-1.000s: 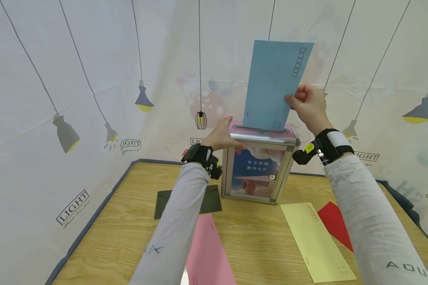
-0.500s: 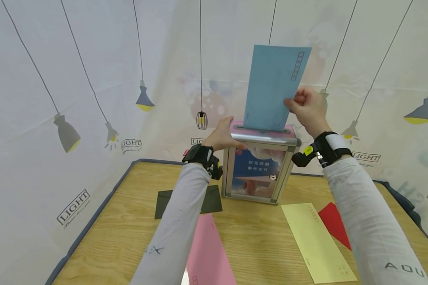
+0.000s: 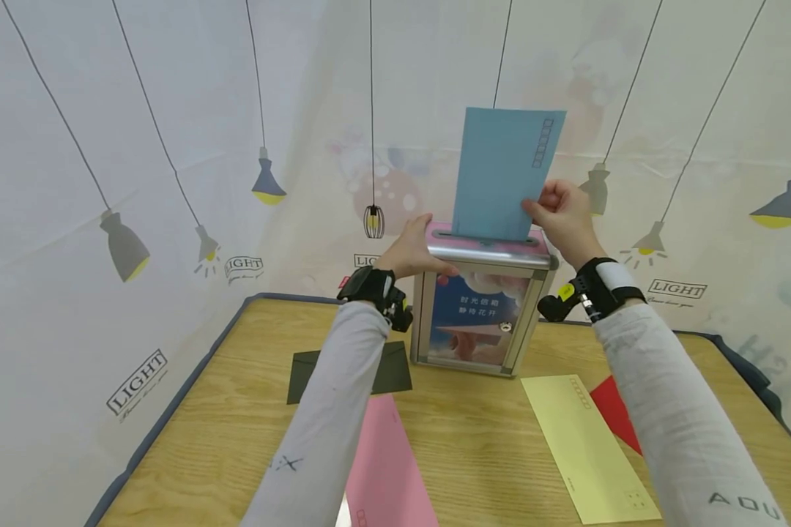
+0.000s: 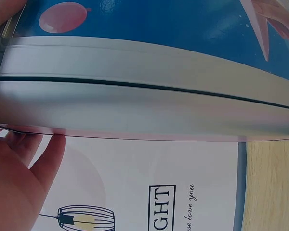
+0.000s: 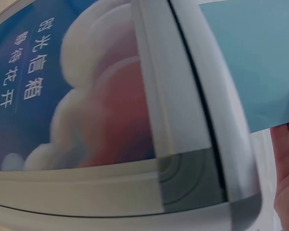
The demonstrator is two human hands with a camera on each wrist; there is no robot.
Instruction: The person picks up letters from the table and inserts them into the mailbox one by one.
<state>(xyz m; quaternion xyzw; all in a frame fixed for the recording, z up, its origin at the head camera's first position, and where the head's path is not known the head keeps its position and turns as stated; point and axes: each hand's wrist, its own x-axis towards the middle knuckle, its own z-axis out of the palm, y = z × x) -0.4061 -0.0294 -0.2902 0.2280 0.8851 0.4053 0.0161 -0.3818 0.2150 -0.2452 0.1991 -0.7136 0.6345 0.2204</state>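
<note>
A metal-framed letter box (image 3: 469, 252) stands upright at the back of the table, with a slot in its pink top. My left hand (image 3: 410, 250) holds its upper left corner, thumb across the front edge; in the left wrist view, fingertips (image 4: 55, 144) reach behind the top. My right hand (image 3: 565, 223) pinches the right edge of a light blue envelope (image 3: 501, 172) between thumb and fingers. Upright, the envelope has its lower end down in the slot while most of it shows above. In the right wrist view, the envelope (image 5: 260, 62) rises beyond the box's edge.
On the wooden table (image 3: 481, 446) lie a black envelope (image 3: 392, 369), a pink envelope (image 3: 389, 468), a yellow envelope (image 3: 587, 446) and a red envelope (image 3: 616, 413) partly under my right sleeve. Behind the box hangs a white cloth (image 3: 303, 219) printed with lamps.
The blue envelope has moved down deeper into the slot, and my right hand has come down with it. My left hand stays on the letter box.
</note>
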